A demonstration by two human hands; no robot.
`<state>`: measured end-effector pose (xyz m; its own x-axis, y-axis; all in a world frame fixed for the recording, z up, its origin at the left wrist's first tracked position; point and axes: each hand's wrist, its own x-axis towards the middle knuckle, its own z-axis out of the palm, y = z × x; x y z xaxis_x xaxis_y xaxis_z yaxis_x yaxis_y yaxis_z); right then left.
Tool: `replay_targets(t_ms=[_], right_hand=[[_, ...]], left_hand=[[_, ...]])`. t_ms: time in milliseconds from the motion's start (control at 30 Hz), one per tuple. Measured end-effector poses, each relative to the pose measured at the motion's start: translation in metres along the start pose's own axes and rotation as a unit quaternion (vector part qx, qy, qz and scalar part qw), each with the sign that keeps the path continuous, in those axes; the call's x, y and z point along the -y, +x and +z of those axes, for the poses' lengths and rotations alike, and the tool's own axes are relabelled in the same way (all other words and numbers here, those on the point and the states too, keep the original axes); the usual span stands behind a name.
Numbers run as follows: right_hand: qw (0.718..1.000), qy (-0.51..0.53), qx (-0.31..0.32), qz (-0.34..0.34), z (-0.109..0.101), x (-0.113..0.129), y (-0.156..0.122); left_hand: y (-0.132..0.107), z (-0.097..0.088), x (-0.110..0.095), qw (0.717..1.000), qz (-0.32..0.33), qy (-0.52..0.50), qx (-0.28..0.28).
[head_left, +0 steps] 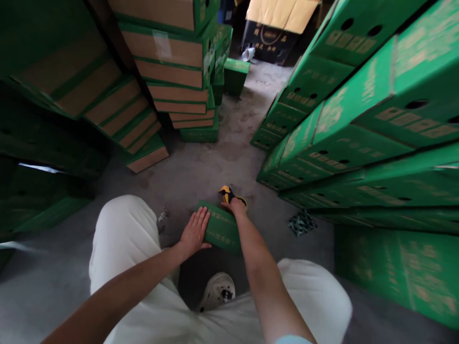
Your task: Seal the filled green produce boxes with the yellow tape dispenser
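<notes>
A green box (223,230) with pale printing rests low between my knees, over the concrete floor. My left hand (195,231) lies flat on the box's left end, fingers stretched out together and thumb apart along the near edge. At the far right end of the box, my right hand (235,205) is closed round a yellow-and-black tool that looks like a tape dispenser (225,193). Its yellow head points away to the left, beyond the box's far edge. My right fingers are partly hidden behind the hand.
Tall stacks of green cartons (322,138) line the right side. More green-and-brown cartons (172,71) are piled on the left. A black carton (268,40) and a white roll (248,54) stand at the back. A dark patterned packet (301,223) lies on the floor (229,157).
</notes>
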<state>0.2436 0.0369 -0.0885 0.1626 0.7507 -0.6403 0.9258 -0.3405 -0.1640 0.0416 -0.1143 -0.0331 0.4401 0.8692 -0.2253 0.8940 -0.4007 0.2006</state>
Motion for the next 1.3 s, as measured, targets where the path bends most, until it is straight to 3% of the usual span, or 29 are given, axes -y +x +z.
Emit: replay_targets(t_ms=[100,167,300,400,467,600,667,833,900,933,1000,1033,1100,1200,1233,1300], right_hand=[[0.999,0.02,0.027,0.024,0.015,0.008,0.009],[0.999,0.036,0.033,0.011,0.01,0.003,0.01],[0.997,0.066,0.013,-0.036,-0.03,-0.023,-0.005],[0.993,0.091,-0.013,-0.076,-0.064,-0.042,-0.037],[0.984,0.134,-0.014,-0.115,-0.076,-0.051,-0.067],[0.936,0.27,0.059,-0.217,-0.062,-0.054,-0.123],[0.927,0.279,0.089,-0.236,-0.047,-0.048,-0.142],[0.927,0.278,0.11,-0.228,-0.033,-0.04,-0.155],[0.92,0.287,0.124,-0.237,-0.034,-0.043,-0.154],[0.915,0.294,0.132,-0.243,-0.035,-0.044,-0.153],[0.908,0.304,0.148,-0.249,-0.035,-0.046,-0.151],[0.907,0.302,0.154,-0.25,-0.035,-0.046,-0.15],[0.911,0.287,0.158,-0.252,-0.035,-0.045,-0.147],[0.911,0.265,0.17,-0.267,-0.038,-0.041,-0.145],[0.91,0.26,0.174,-0.273,-0.04,-0.04,-0.146],[0.91,0.25,0.176,-0.28,-0.045,-0.036,-0.147]], left_hand=[[0.003,0.006,-0.001,1.0,-0.013,0.02,0.007],[0.003,0.009,-0.001,0.999,-0.018,0.026,0.008],[0.001,0.008,-0.001,1.0,-0.02,0.022,0.006],[-0.001,0.007,-0.002,1.0,-0.017,0.022,0.002],[-0.002,0.007,-0.002,1.0,-0.013,0.021,-0.002],[-0.003,0.01,0.001,1.0,-0.003,-0.003,0.012],[-0.003,0.01,0.003,0.999,0.01,-0.016,0.028],[-0.001,-0.002,0.028,0.991,0.07,-0.113,0.03],[0.004,-0.014,0.048,0.981,0.056,-0.183,0.025],[0.007,-0.021,0.058,0.974,0.02,-0.225,0.013],[0.012,-0.036,0.076,0.936,-0.106,-0.334,-0.02],[0.014,-0.042,0.082,0.898,-0.173,-0.404,-0.027],[0.016,-0.051,0.086,0.788,-0.264,-0.557,0.003],[0.015,-0.055,0.077,0.622,-0.28,-0.725,0.1],[0.014,-0.054,0.073,0.587,-0.278,-0.751,0.119],[0.014,-0.051,0.067,0.552,-0.272,-0.776,0.135]])
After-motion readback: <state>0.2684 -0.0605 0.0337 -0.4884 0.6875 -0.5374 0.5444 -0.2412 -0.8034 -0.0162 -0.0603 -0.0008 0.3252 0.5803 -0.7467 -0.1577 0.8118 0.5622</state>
